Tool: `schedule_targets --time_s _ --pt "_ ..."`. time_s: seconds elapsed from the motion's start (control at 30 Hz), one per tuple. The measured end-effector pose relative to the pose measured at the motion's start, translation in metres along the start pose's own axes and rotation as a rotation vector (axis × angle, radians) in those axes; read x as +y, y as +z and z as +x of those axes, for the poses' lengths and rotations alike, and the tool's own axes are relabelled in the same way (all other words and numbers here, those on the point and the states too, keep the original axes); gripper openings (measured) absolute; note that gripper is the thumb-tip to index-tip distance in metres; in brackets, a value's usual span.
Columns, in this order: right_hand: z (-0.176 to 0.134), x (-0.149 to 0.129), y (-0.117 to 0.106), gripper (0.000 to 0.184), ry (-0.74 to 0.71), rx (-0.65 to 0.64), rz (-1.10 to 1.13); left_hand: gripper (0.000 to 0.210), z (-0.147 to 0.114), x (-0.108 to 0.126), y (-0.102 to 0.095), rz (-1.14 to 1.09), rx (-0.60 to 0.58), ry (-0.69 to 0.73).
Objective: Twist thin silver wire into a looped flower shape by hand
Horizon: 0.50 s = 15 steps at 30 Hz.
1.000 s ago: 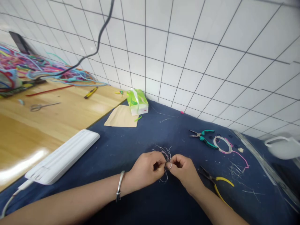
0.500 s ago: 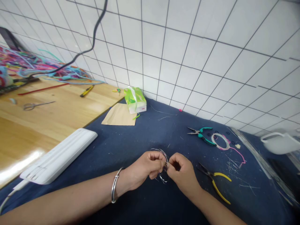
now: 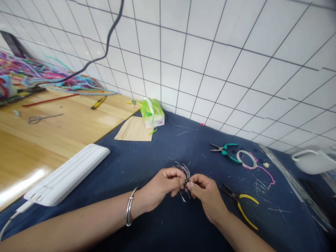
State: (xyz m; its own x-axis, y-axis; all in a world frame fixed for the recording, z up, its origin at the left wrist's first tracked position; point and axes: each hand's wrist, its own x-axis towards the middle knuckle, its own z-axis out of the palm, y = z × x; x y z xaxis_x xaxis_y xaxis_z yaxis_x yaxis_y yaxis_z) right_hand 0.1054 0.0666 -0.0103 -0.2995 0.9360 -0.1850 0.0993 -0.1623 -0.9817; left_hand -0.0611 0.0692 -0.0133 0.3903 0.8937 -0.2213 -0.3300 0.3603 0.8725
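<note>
Between my two hands is a small loose bundle of thin silvery wire (image 3: 187,168) with dark and pinkish bits in it. My left hand (image 3: 165,183) pinches the bundle from the left with thumb and forefinger. From the right, my right hand (image 3: 206,194) pinches a fine wire at the bundle's edge, thumb against forefinger. Loops of wire stick out above and below the fingertips. The exact point of the grip is partly hidden by the fingers. Just right of my right hand lie yellow-handled pliers (image 3: 240,201) on the dark blue cloth (image 3: 147,161).
Green-handled long-nose pliers (image 3: 227,152), a white ring-shaped coil (image 3: 246,159) and wire scraps (image 3: 279,210) lie at the right. A white power bank (image 3: 68,173) sits left. Behind are a tissue pack (image 3: 152,112) and brown paper (image 3: 133,130). Scissors (image 3: 35,119) and a cutter (image 3: 98,102) rest on wood.
My right fingers have shifted slightly and now pinch a fine wire loop. The bundle has turned a little and fans out more at its top. My left hand keeps its pinch.
</note>
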Motion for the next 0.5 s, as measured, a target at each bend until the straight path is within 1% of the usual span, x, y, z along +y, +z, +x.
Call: schedule_targets --time_s 0.1,0.2,0.27,0.33,0.37,0.43,0.5 --pt "-0.001 -0.003 -0.001 0.018 -0.021 -0.011 -0.063 0.011 -0.002 -0.001 0.002 -0.124 -0.017 -0.066" --pt "-0.001 -0.006 -0.001 0.014 -0.068 -0.014 -0.178 0.009 -0.005 -0.002 0.003 -0.206 -0.040 -0.129" --pt "-0.002 -0.008 0.000 0.011 -0.102 0.005 -0.256 0.005 -0.006 -0.003 0.002 -0.216 -0.084 -0.162" --pt "-0.003 -0.010 0.001 0.008 -0.125 0.033 -0.310 0.001 -0.006 -0.003 0.000 -0.195 -0.153 -0.206" --pt "-0.003 -0.011 0.001 0.008 -0.131 0.046 -0.325 0.003 -0.005 -0.003 -0.001 -0.171 -0.180 -0.224" --pt "-0.003 -0.012 0.001 0.009 -0.131 0.057 -0.331 0.007 -0.003 -0.002 -0.003 -0.110 -0.172 -0.205" --pt "-0.003 -0.012 -0.001 0.011 -0.118 0.047 -0.311 0.007 -0.001 0.000 -0.003 -0.053 -0.102 -0.131"
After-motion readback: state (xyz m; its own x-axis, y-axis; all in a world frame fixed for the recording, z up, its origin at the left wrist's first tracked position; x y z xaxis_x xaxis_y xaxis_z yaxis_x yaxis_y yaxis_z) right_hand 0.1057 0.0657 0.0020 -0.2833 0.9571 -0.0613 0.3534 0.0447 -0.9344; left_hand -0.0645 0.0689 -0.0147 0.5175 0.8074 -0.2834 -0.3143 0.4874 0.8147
